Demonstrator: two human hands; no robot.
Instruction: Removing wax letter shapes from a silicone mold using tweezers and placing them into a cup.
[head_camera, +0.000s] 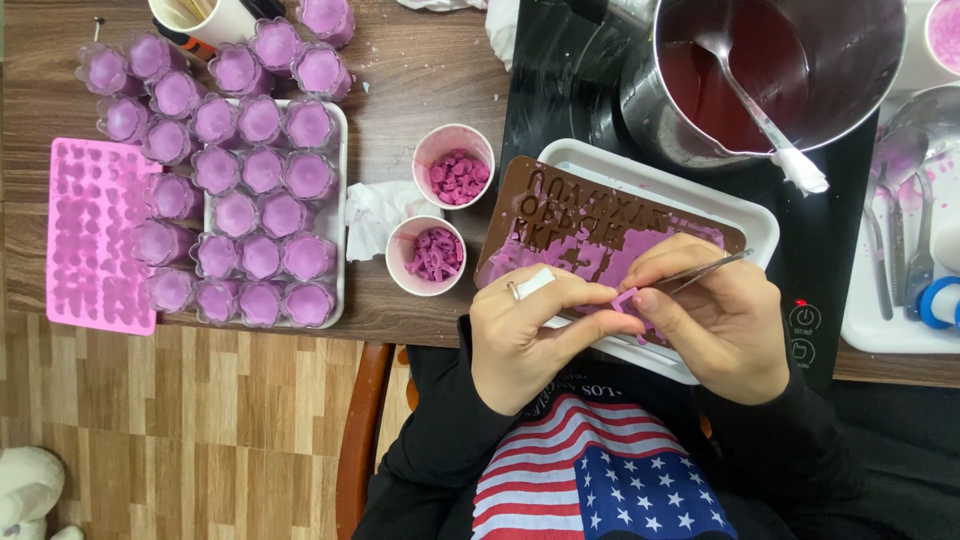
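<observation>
A brown letter-shaped silicone mould (560, 205), smeared with purple wax, lies on a white tray (755, 215) at the table's front edge. My left hand (530, 335), with a ring on one finger, pinches a small purple wax piece (624, 297) over the mould's near edge. My right hand (725, 320) holds metal tweezers (705, 270) and touches the same piece with its fingertips. Just left of the mould stand two paper cups (453, 165) (425, 255) filled with small purple wax shapes.
A white tray (340, 215) of several purple-filled clear cups and a pink silicone mould (95, 235) lie at the left. A steel pot (780, 70) of dark red liquid with a spoon sits on a black cooktop (560, 80). Spoons (900, 240) lie at the right.
</observation>
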